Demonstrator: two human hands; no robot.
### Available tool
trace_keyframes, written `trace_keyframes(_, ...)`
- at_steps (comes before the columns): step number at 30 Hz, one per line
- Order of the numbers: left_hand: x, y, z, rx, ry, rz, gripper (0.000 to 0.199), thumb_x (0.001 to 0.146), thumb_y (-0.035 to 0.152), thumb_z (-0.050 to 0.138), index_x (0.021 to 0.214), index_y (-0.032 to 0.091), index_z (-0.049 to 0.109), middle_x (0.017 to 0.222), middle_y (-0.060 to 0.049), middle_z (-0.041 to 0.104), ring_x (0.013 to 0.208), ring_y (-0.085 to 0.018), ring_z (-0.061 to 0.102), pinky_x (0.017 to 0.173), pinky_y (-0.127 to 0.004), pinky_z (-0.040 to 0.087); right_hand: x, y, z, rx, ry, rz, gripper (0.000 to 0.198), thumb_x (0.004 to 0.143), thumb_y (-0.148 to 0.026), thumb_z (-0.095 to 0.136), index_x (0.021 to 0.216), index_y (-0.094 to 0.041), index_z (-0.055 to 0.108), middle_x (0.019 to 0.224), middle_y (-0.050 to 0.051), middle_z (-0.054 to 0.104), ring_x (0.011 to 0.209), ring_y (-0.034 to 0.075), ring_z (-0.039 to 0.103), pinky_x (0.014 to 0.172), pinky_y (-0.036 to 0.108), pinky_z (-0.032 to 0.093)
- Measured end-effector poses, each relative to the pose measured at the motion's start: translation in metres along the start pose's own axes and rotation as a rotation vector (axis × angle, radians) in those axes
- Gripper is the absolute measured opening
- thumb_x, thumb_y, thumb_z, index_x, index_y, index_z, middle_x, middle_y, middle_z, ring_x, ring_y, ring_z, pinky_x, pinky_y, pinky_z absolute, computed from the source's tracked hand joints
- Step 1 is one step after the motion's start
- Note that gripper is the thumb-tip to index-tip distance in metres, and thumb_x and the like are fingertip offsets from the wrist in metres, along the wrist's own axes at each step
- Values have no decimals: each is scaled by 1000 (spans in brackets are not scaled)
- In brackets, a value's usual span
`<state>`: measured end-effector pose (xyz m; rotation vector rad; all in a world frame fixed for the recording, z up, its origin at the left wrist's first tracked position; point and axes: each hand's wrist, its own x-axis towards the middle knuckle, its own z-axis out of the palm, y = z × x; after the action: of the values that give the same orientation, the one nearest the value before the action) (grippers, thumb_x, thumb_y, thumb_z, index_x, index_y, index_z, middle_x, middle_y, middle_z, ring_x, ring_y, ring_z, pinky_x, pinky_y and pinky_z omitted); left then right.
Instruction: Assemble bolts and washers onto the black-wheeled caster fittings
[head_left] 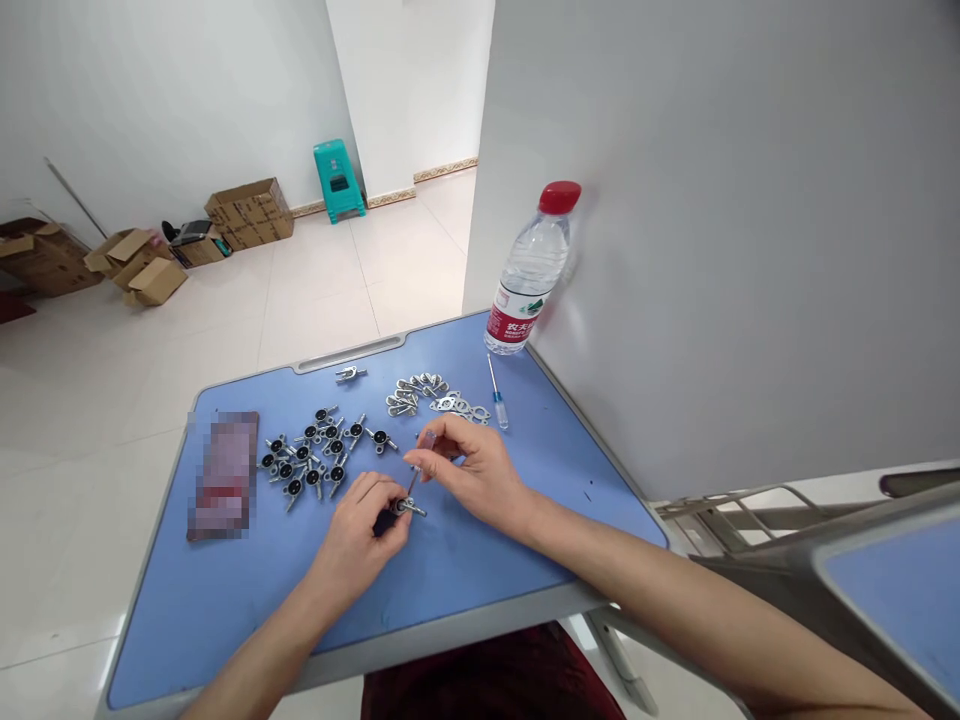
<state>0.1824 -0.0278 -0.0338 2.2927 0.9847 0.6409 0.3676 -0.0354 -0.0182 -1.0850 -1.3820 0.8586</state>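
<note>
My left hand [364,525] is closed on a small metal fitting [414,508] with a thin stem sticking out to the right, low over the blue desk. In my right hand [472,465] is a small screwdriver [430,440] with a clear handle, pinched between thumb and fingers. Its thin shaft slants down to the fitting; the exact contact at the tip is too small to make out. To the left lie several similar fittings with black round centres [313,478]. Behind my hands are a group of small metal parts [416,388] and flat metal plates [457,405].
A second screwdriver [498,395] lies near the upright water bottle [525,280] by the grey partition [712,230]. One fitting [351,374] sits apart near the desk's far edge. A blurred purple packet [225,470] lies at left. Cardboard boxes [251,215] and a teal stool [339,180] stand on the floor.
</note>
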Motion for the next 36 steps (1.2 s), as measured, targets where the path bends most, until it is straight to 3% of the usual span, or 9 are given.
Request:
trace_keyframes(7, 2, -7, -8, -278, 15, -124, 9, 85, 19, 54, 87, 19, 63, 83, -3, 61, 73, -15, 56, 69, -28, 49, 5, -6, -10, 194, 132, 94, 31, 82, -44, 68, 72, -19, 53, 60, -5, 55, 50, 10, 60, 51, 23, 49)
trace_keyframes(12, 3, -10, -7, -331, 22, -139, 10, 85, 21, 55, 88, 18, 64, 83, -4, 61, 74, -15, 56, 67, -28, 50, 5, -3, -12, 224, 126, 114, 32, 81, -45, 69, 72, -19, 52, 60, -5, 55, 51, 11, 59, 52, 24, 49)
trace_keyframes(17, 2, -8, -8, -239, 37, -115, 10, 87, 21, 54, 89, 19, 63, 82, -4, 61, 73, -16, 56, 68, -29, 49, 4, -1, -10, 147, 93, 107, 34, 81, -50, 67, 73, -20, 53, 60, -4, 56, 52, 12, 60, 52, 25, 50)
trace_keyframes(22, 1, -7, -6, 25, 65, -62, 8, 89, 22, 54, 85, 19, 61, 81, -2, 61, 74, -16, 55, 68, -29, 46, 4, -2, -13, 76, 70, 78, 30, 82, -45, 67, 74, -20, 54, 62, -4, 56, 51, 11, 59, 51, 24, 48)
trace_keyframes(28, -2, -12, -2, 276, 112, 20, 12, 91, 29, 55, 85, 19, 60, 74, -1, 58, 71, -18, 55, 66, -30, 43, 1, 1, -12, -85, -167, -20, 26, 87, -39, 63, 74, -18, 55, 61, -3, 56, 52, 10, 54, 51, 22, 44)
trace_keyframes(32, -5, -12, -1, 272, 107, -15, 21, 90, 37, 59, 101, 20, 59, 74, 0, 61, 70, -19, 58, 67, -32, 45, 0, 8, -8, -269, -224, -152, 22, 91, -36, 59, 78, -17, 59, 67, -1, 60, 60, 11, 54, 58, 23, 45)
trace_keyframes(36, -10, -9, 0, 122, 76, -94, 37, 85, 33, 63, 118, 22, 49, 73, 3, 63, 69, -18, 61, 68, -33, 48, 1, 16, -3, -232, -190, -118, 19, 91, -34, 59, 83, -17, 60, 70, 0, 62, 61, 11, 55, 57, 23, 46)
